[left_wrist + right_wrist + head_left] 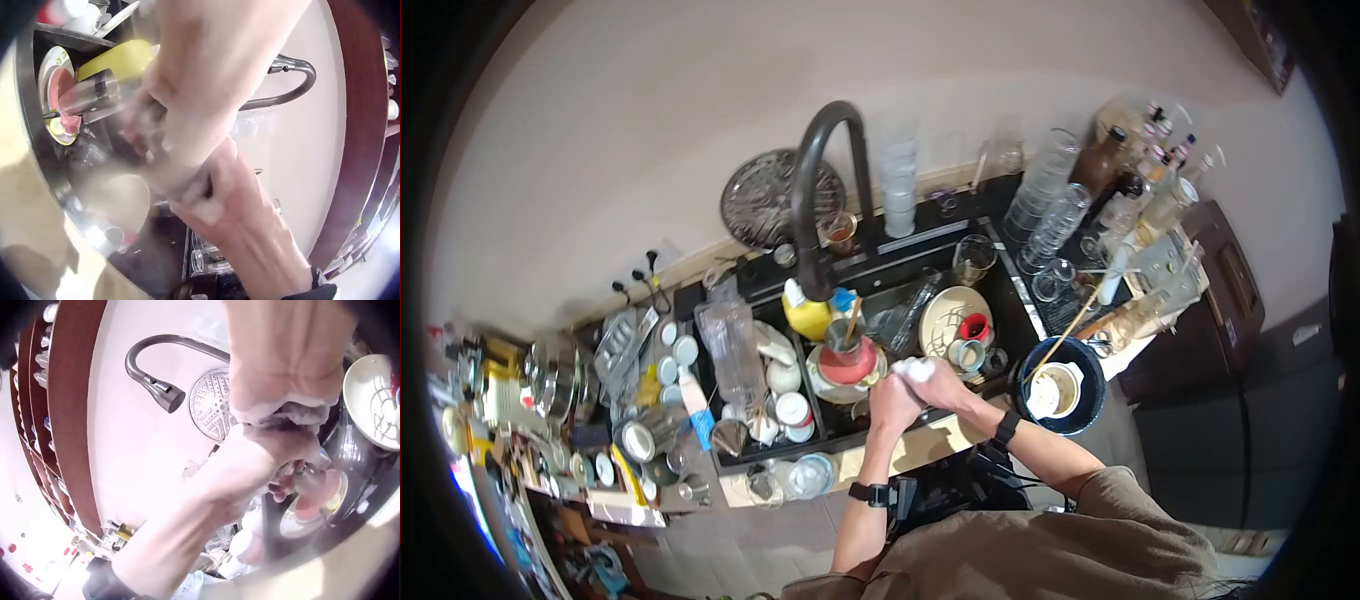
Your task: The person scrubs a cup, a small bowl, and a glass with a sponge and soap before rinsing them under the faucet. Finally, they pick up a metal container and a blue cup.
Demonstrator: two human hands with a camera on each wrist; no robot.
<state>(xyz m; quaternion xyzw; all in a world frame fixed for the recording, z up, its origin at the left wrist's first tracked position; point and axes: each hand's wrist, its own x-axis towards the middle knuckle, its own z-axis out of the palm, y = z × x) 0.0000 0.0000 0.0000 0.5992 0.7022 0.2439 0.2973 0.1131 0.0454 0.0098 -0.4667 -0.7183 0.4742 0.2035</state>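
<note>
Both hands meet over the front of the black sink. My left hand and right hand press against each other, the right one lying across the left. White foam covers the knuckles and shows between the hands in both wrist views. The left fingers bend downward and are blurred in the left wrist view; I cannot tell whether anything is held between the palms. Close on the left stands a stack of plates with a pink dish and a metal cup. Just beyond the right hand lies a cream plate.
A black tap arches over the sink. A yellow bottle stands behind the dishes. Glass stacks crowd the right counter, and a dark blue bucket hangs low at right. Jars and containers fill the left side.
</note>
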